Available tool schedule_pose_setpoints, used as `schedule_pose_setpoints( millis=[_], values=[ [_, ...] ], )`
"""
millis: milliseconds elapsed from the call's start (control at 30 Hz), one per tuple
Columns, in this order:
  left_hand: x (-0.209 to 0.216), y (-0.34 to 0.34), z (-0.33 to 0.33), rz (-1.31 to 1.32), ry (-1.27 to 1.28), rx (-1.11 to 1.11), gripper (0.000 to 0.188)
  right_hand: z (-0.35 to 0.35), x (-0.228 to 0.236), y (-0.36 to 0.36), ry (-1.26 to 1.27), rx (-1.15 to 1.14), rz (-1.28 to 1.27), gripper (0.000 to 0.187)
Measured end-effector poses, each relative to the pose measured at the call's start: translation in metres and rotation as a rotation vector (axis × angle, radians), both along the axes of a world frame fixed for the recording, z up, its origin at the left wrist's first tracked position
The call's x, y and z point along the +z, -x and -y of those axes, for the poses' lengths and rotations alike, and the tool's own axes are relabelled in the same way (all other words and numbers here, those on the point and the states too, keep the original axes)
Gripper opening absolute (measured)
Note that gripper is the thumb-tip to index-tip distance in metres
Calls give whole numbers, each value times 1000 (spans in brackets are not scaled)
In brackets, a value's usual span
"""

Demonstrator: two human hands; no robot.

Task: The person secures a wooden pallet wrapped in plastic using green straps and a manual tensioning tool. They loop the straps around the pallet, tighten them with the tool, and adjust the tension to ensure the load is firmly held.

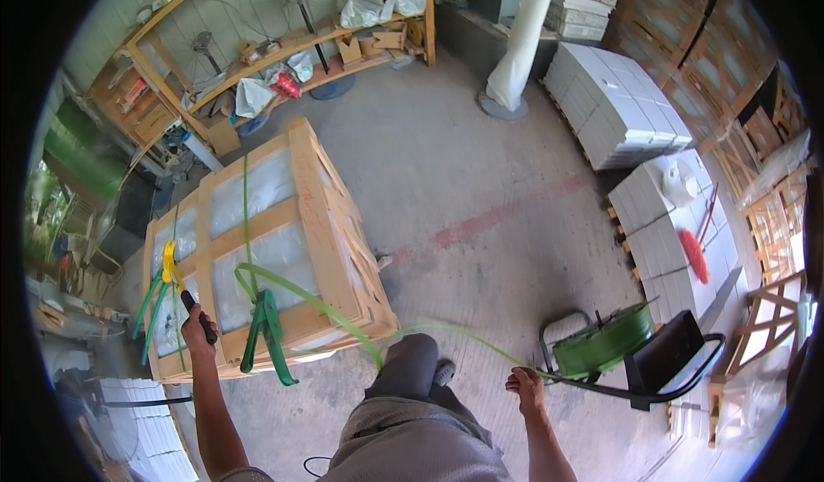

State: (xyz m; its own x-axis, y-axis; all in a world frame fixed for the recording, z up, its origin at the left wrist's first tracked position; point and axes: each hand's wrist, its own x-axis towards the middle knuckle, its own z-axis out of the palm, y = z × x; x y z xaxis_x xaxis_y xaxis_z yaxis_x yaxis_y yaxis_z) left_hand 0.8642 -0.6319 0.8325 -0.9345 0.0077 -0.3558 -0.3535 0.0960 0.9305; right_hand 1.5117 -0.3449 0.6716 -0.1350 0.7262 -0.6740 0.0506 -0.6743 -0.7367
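Observation:
My left hand (199,327) is closed round the black grip of a hand tool (178,283) with a yellow head, at the left part of a wooden crate (215,233). The yellow head sits against a tool with green handles (150,315). A second green-handled strapping tool (268,336) lies at the crate's near edge, beside a loop of green strap (300,291). To the right, my right hand (525,388) has its fingers closed at the strap, which runs on to a green strap reel (603,342) in a black-framed dispenser.
Wrapped white sheets show between the crate's slats. Wooden shelving (283,53) with fans and bags stands at the back left. A white film roll (519,48) stands upright at the back. White stacks (609,104) on pallets line the right, one bearing a red brush (693,256).

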Motion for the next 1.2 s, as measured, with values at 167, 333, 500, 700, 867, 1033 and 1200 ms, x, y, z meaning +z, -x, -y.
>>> schedule_pose_setpoints(
  millis=[167,333,500,700,867,1033,1200],
  values=[
    [63,-66,-87,-223,21,-98,26,-46,44,86,-191,85,-189,22],
    [87,-105,-189,-288,40,-243,16,-94,95,178,-264,280,-300,24],
    [78,-124,-293,-162,117,-607,18,-169,133,281,-278,588,-326,30],
    [-9,-146,-422,-293,277,-913,33,-263,150,415,-222,630,-341,37],
    [-34,-147,-514,-255,245,-1014,39,-345,113,451,159,321,-276,16],
    [-13,-80,-574,-151,137,-1216,33,-459,75,448,530,286,-339,18],
    [-64,10,-603,-356,293,-894,28,-585,-50,391,719,360,-395,17]
  ],
)
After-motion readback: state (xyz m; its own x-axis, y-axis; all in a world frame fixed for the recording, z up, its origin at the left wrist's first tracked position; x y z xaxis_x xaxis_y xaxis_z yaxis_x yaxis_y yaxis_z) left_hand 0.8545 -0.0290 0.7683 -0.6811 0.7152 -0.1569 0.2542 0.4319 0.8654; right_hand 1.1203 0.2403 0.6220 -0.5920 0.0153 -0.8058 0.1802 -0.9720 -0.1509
